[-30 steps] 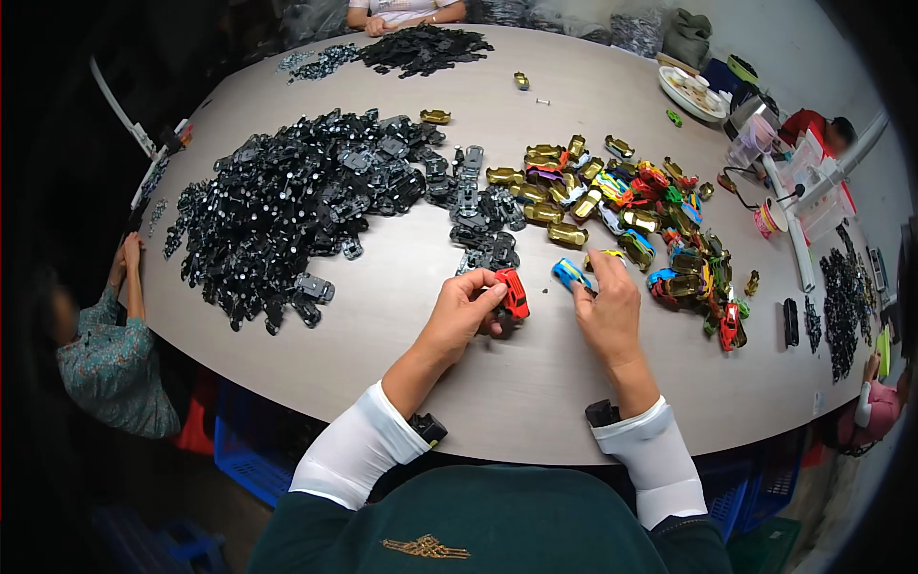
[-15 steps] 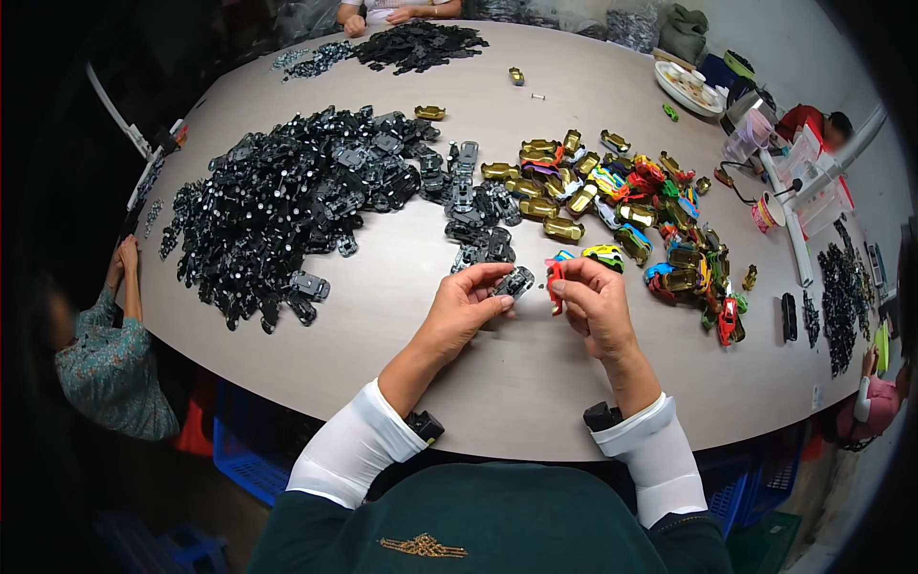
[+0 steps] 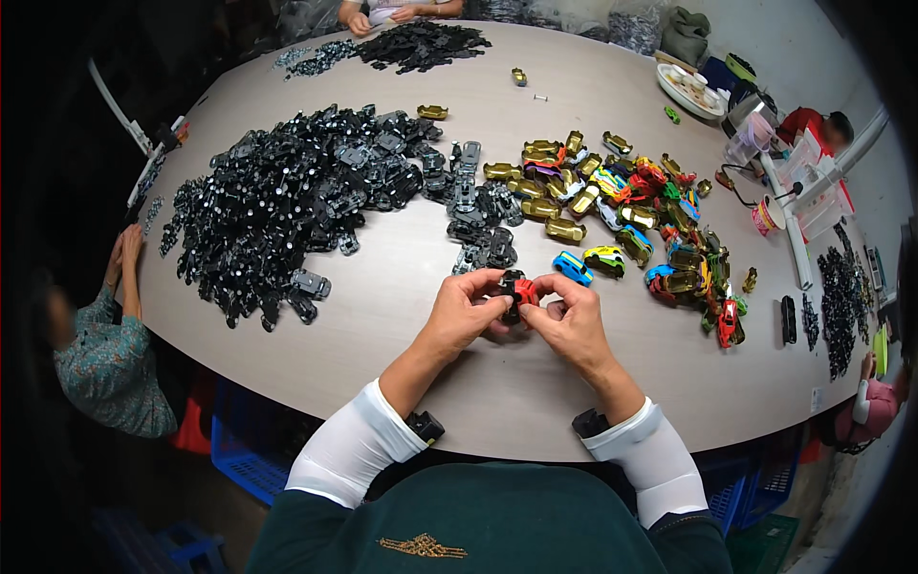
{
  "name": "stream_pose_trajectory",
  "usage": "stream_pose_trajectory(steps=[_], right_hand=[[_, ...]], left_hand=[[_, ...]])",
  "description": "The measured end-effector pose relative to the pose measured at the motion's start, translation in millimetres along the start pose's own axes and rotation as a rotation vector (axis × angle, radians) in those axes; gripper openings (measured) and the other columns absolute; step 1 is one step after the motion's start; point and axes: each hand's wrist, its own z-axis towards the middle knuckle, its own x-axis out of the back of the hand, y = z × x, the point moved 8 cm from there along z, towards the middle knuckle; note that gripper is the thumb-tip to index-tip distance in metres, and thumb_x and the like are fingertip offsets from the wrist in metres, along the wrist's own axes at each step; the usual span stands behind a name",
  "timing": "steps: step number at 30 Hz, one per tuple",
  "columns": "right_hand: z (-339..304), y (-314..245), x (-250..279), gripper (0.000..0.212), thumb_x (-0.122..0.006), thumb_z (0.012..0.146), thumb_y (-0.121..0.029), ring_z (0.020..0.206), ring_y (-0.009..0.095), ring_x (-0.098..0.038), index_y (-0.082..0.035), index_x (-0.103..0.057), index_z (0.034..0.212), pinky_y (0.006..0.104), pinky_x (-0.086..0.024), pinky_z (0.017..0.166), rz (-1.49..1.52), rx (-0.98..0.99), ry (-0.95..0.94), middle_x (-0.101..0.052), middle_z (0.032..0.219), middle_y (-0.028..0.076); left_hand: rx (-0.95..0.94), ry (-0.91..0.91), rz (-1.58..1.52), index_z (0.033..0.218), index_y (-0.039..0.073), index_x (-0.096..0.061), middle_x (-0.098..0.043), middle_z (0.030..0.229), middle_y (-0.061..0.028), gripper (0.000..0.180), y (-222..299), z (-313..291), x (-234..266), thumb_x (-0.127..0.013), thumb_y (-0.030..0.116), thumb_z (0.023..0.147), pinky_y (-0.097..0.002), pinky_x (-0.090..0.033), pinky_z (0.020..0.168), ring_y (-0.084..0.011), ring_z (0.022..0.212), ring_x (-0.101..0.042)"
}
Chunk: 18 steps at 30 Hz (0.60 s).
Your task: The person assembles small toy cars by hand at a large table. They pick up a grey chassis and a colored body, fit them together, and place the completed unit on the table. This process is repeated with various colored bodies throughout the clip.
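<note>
Item: red toy car body (image 3: 525, 290) with a black chassis piece (image 3: 512, 296) pressed against it, held together above the table (image 3: 382, 316) in front of the person, between both hands.
Left hand: the left hand (image 3: 466, 311) is closed on the piece from the left, thumb and fingertips pinching the dark part.
Right hand: the right hand (image 3: 571, 320) is closed on the same piece from the right, fingertips on the red shell.
Contact: both hands touch the piece and each other at the fingertips; the piece is lifted clear of the tabletop, as far as the view shows.
Handling, judged: small and light; a hard, stiff shell, probably smooth and somewhat slippery. Thin edges and any wheel pins look like the weak points.
Grip advice, judged: take hold along the long sides of the shell, thumb against forefinger, leaving the underside free for the chassis.
Near stock, left: large heap of black chassis parts (image 3: 277, 201), well apart from the hands.
Near stock, middle: smaller cluster of dark grey parts (image 3: 478, 215), just beyond the hands.
Near stock, right: heap of coloured car bodies (image 3: 650, 210), gold, green, red and yellow; a blue car (image 3: 572, 268) and a yellow-green car (image 3: 604, 258) lie nearest the hands.
Others: a person in a patterned sleeve (image 3: 105, 364) sits at the left rim; another pair of hands (image 3: 392, 13) works at the far edge.
</note>
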Motion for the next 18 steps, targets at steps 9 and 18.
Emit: stream_pose_trajectory(steps=[9, 18], right_hand=[[-4.9, -26.2, 4.2, 0.019, -0.07, 0.073, -0.003, 0.045, 0.002, -0.035, 0.004, -0.063, 0.089, 0.0227, -0.026, 0.04, -0.23, 0.277, 0.18, -0.058, 0.076, 0.003], [-4.8, -29.3, 1.9, 0.021, -0.068, 0.073, -0.005, 0.054, 0.015, -0.049, 0.002, -0.065, 0.093, 0.0285, -0.04, 0.048, -0.281, 0.234, 0.134, -0.059, 0.076, 0.01]], left_hand=[[-0.184, 0.028, 0.259, 0.119, -0.002, -0.062, -0.069, 0.097, -0.0083, 0.034, 7.3, -3.3, -4.3, -0.066, 0.0, 0.085, -0.0237, -0.056, 0.068, -0.0103, 0.078, -0.065], [-0.412, 0.004, 0.455, 0.112, -0.001, -0.066, -0.07, 0.093, -0.0062, 0.025, 28.0, -10.0, -12.6, -0.063, 0.002, 0.088, -0.0237, -0.055, 0.071, -0.0103, 0.08, -0.065]])
